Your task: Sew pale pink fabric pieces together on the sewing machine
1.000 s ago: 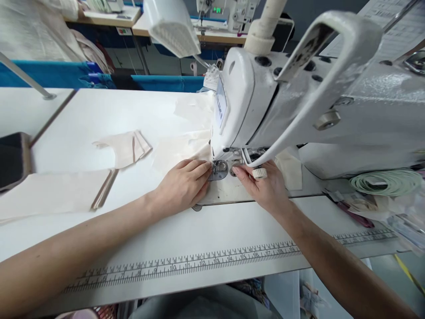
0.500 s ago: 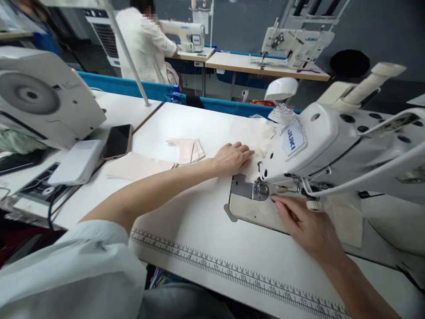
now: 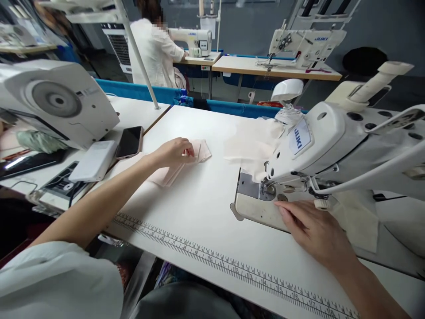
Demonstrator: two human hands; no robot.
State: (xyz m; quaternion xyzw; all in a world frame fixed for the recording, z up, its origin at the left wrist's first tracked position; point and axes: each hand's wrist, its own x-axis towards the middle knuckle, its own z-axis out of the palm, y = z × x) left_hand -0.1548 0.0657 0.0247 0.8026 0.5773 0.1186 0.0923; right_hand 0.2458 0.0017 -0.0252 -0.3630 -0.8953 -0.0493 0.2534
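My left hand [image 3: 175, 153] is over the pale pink fabric pieces [image 3: 205, 151] on the white table, fingers curled and pinching at a fabric edge. More layers of the pink fabric [image 3: 166, 176] lie below the wrist. By the needle plate of the sewing machine [image 3: 318, 137], my right hand [image 3: 315, 226] rests on the machine bed with its fingers together. A small round metal piece [image 3: 282, 198] sits at its fingertips; whether the fingers grip anything is hidden. A cream fabric piece [image 3: 249, 141] lies left of the machine head, reaching toward the presser foot [image 3: 265, 187].
A phone [image 3: 130, 141] and a white box-shaped device [image 3: 93, 160] lie at the left, beside another sewing machine [image 3: 63, 102]. A printed ruler [image 3: 229, 268] runs along the table's front edge. A person [image 3: 149, 53] works at a machine beyond the blue cloth trough [image 3: 229, 107].
My left hand has moved left from the cream fabric by the needle to the pink pieces, which have shifted. My right hand stays at the machine bed. The view has turned slightly left.
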